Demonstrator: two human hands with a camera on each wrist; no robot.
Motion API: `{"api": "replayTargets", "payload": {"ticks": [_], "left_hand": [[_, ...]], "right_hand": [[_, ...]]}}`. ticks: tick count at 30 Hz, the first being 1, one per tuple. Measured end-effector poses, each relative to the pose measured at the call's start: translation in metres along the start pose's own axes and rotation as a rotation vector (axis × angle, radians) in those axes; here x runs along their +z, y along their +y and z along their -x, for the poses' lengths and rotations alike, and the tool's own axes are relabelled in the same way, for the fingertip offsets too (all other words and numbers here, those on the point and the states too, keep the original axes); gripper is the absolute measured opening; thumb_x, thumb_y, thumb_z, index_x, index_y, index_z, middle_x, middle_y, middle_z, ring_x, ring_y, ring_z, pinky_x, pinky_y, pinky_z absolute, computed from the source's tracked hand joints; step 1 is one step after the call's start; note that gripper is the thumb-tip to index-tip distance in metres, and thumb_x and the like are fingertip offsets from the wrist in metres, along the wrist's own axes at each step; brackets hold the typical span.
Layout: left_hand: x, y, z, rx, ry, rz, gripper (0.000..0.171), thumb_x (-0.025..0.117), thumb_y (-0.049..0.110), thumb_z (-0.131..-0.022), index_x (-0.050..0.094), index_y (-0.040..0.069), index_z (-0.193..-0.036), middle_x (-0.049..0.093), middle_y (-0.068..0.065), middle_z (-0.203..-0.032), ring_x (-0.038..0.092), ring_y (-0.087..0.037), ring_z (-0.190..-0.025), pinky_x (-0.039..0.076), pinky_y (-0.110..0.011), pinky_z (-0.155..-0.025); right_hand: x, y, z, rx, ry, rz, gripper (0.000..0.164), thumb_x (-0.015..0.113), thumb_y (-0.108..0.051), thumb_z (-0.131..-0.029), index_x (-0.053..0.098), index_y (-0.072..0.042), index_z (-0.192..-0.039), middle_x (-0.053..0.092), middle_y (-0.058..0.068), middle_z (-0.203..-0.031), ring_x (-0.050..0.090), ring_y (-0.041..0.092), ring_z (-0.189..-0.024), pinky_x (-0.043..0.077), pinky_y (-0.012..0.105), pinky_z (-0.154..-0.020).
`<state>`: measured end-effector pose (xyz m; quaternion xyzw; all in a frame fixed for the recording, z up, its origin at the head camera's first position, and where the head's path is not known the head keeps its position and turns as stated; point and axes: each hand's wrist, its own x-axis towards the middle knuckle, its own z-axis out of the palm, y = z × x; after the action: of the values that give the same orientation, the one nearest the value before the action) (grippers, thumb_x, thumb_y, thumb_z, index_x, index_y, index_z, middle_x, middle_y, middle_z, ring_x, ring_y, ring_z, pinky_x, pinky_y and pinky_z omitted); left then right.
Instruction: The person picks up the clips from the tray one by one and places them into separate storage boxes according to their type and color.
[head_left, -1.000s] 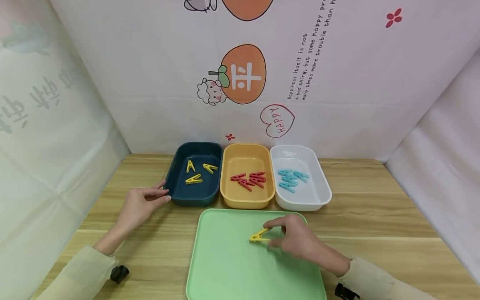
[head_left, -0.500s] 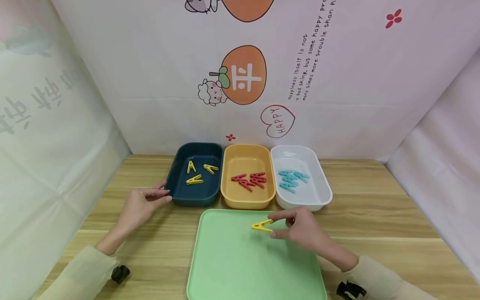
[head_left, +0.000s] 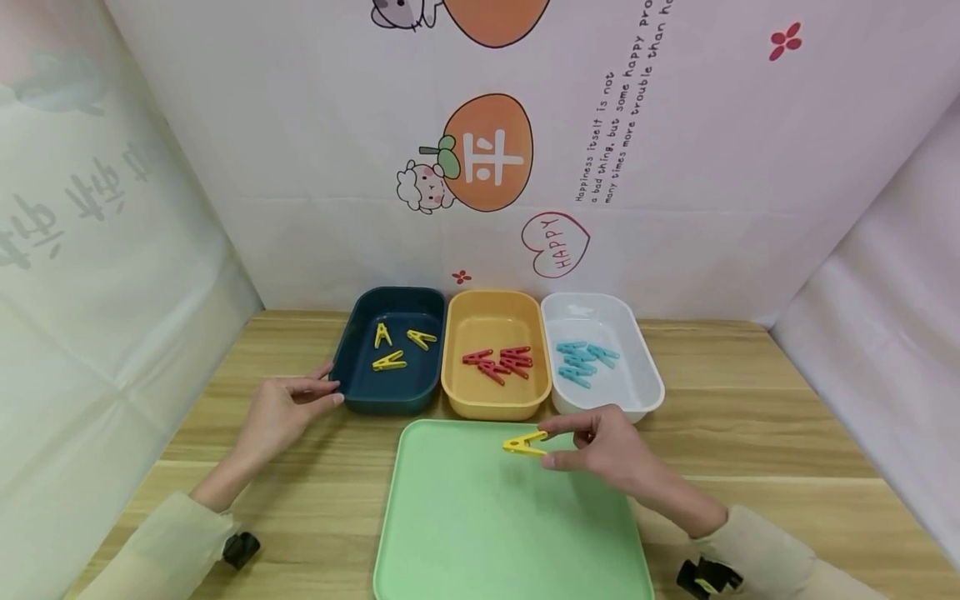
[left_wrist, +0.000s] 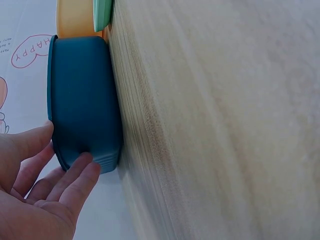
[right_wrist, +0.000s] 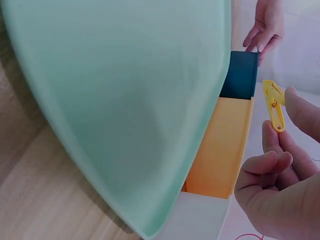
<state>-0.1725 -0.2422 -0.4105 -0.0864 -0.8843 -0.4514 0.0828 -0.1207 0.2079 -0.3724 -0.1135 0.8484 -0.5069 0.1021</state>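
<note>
Pinched by its handle ends between the thumb and fingers of my right hand point(head_left: 611, 446), a yellow clothespin point(head_left: 517, 447) hangs above the far part of the green tray point(head_left: 480, 525). My left hand point(head_left: 281, 417) touches the left side of the dark blue bin point(head_left: 386, 404) with relaxed, fairly straight fingers. In the left wrist view, the thumb is at the bin's rim and fingers lie against its outer wall. Several yellow clothespins point(head_left: 388, 361) lie inside that bin. Close up, the right wrist view shows the held clothespin point(right_wrist: 273, 102) between thumb and fingertip.
Right of the blue bin stand a yellow bin point(head_left: 491, 410) with several red clothespins point(head_left: 516, 358) and a white bin point(head_left: 637, 375) with several light blue clothespins point(head_left: 577, 357). A printed cloth point(head_left: 675, 250) hangs behind the wooden table point(head_left: 750, 417).
My right hand has lifted the yellow clothespin from near the tray surface and moved it slightly away from me. The left hand has stayed at the blue bin.
</note>
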Motion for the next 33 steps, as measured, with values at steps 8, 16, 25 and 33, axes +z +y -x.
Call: {"api": "replayTargets", "payload": {"ticks": [8, 16, 25, 33], "left_hand": [[0.000, 0.000, 0.000, 0.003, 0.001, -0.005, 0.024, 0.081, 0.010, -0.095, 0.079, -0.003, -0.115, 0.063, -0.016, -0.141, 0.066, -0.035, -0.123, 0.052, -0.009, -0.081], [0.000, 0.000, 0.001, 0.003, -0.005, 0.009, 0.023, 0.081, 0.009, -0.095, 0.079, -0.004, -0.115, 0.063, -0.017, -0.141, 0.066, -0.035, -0.123, 0.053, -0.010, -0.081], [0.000, 0.000, 0.001, 0.000, -0.004, 0.003, 0.023, 0.081, 0.010, -0.096, 0.079, -0.003, -0.115, 0.063, -0.017, -0.141, 0.066, -0.035, -0.124, 0.052, -0.009, -0.082], [-0.001, 0.001, 0.002, -0.005, -0.002, -0.003, 0.024, 0.081, 0.011, -0.096, 0.080, -0.002, -0.115, 0.063, -0.016, -0.141, 0.066, -0.035, -0.123, 0.052, -0.009, -0.081]], "right_hand": [[-0.004, -0.010, -0.002, 0.016, 0.024, -0.047, 0.044, 0.092, -0.012, -0.082, 0.079, -0.001, -0.122, 0.060, 0.001, -0.073, 0.035, 0.012, -0.057, 0.027, 0.023, -0.048], [-0.010, -0.017, -0.004, -0.027, 0.031, -0.038, 0.041, 0.092, -0.014, -0.082, 0.080, -0.002, -0.119, 0.077, 0.008, -0.095, 0.037, 0.012, -0.056, 0.027, 0.022, -0.049], [-0.017, -0.029, -0.007, -0.049, 0.045, 0.005, 0.041, 0.092, -0.016, -0.083, 0.080, -0.003, -0.120, 0.072, 0.003, -0.088, 0.039, 0.013, -0.059, 0.028, 0.023, -0.050], [-0.019, -0.039, -0.010, -0.066, 0.047, 0.004, 0.039, 0.092, -0.014, -0.083, 0.080, -0.003, -0.118, 0.045, 0.000, -0.066, 0.036, 0.013, -0.059, 0.026, 0.023, -0.050]]}}
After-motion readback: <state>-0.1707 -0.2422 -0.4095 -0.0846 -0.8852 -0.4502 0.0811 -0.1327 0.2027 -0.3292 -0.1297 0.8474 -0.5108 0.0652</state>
